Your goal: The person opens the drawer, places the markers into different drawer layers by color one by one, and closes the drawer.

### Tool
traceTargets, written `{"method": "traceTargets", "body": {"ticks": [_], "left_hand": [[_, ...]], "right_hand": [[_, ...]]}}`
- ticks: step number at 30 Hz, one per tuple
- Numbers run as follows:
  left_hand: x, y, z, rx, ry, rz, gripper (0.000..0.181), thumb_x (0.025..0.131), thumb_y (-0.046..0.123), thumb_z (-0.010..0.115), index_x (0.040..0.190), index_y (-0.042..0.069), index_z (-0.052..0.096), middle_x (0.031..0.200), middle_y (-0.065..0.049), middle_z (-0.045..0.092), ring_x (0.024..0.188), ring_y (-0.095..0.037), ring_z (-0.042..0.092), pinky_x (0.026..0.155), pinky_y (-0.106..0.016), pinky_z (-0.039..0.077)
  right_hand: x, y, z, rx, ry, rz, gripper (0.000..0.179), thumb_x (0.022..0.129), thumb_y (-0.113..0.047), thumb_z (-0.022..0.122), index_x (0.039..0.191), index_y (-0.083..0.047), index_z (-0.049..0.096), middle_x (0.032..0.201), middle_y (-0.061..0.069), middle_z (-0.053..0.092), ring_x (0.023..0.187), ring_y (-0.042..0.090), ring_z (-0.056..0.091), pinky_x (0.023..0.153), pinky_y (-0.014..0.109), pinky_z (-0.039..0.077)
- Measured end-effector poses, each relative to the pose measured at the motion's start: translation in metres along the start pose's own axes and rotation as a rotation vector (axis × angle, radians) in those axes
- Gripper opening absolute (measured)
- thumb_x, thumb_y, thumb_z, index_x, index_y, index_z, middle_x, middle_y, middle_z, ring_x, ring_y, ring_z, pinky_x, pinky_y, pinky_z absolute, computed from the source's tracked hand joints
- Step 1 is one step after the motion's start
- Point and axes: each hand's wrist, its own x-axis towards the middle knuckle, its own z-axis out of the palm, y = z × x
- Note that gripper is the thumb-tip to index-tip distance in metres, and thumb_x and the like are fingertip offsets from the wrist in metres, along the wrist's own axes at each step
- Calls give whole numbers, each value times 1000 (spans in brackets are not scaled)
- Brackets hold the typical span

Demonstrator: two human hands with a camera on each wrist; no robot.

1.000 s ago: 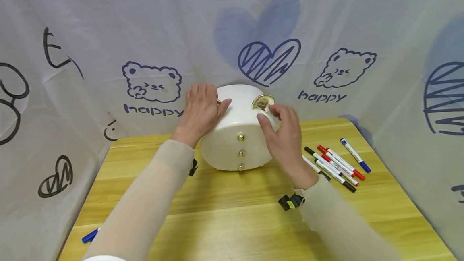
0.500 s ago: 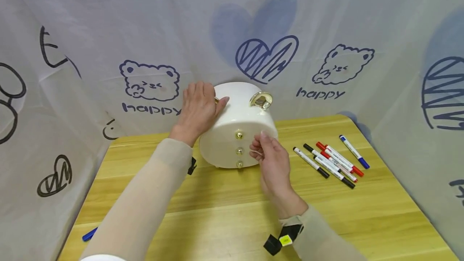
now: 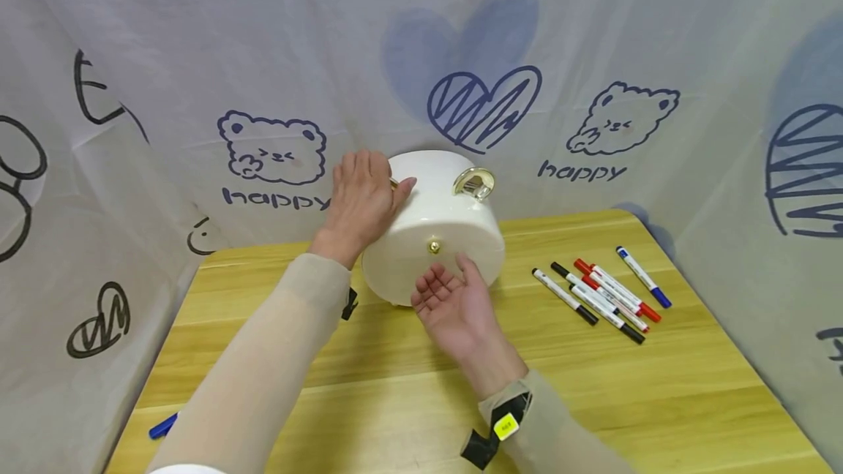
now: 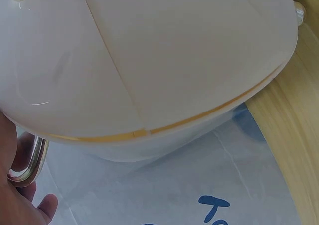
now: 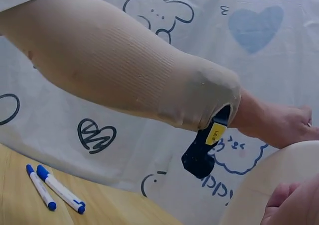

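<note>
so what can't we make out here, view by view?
- Head: white case, front below the gold knob: partly hidden by the right grip.
- Head: left handle, mostly covered by the left grip.
- Head: blue marker, all but one end behind the left sleeve.
- Head: print on the yellow label, too small.
- Left wrist: left grip, cut off by the left edge.
- Right wrist: right grip, cut off at bottom right.
</note>
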Motion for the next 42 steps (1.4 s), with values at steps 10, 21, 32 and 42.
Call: {"method": "traceTargets", "body": {"ticks": [10,21,32,42], "left_hand": [[0,0,0,4,3,-6,42,109,45,54,101,6,41,95,-10,35,94,-32,32,84,-43,28],[0,1,-1,12,4,3,43,109,46,54,102,5,43,95,-11,36,94,-32,33,84,-44,29],[5,0,-6,37,-29,-5,44,106,48,58,99,7,44,95,-11,40,93,-32,35,85,-45,31],[11,1,-3,66,23,20,36,105,38,58,98,4,48,95,-14,46,94,-34,42,84,-47,35]], "right_hand": [[15,1,8,42,2,33,41,106,-51,54,110,-10,55,109,2,54,100,16,52,94,28,45],[22,1,15,56,19,15,36,105,-46,59,105,-10,56,104,2,57,97,15,54,91,27,47],[23,-1,19,37,20,9,27,105,-37,62,101,-10,57,100,1,59,94,15,56,89,27,47],[25,-2,17,0,24,-8,26,105,-36,62,98,-11,59,97,0,61,91,14,58,86,26,48]]}}
